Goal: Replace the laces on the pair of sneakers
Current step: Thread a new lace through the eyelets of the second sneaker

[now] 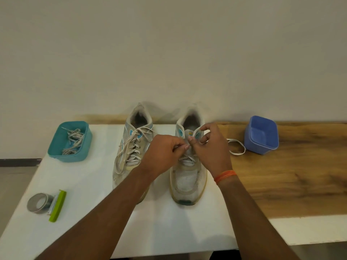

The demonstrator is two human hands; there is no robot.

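Two worn white-and-teal sneakers stood side by side on the white table (78, 184), toes toward the person. The right sneaker (187, 177) served as the centre of the work. Over its tongue the left hand (163, 153) had its fingers curled, pinching the white lace (186, 160). The right hand (210, 147) also had curled fingers, pinching a loop of that lace near the collar; an orange band (225, 176) circled its wrist. A free length of lace trailed right of this sneaker, toward a blue tub (262, 135). Left of it stood the left sneaker (131, 147), fully laced. Farther left sat a teal tub (56, 147) holding old laces (74, 140), and nearer the person a grey tape roll (38, 202) touching a green clip (57, 206).
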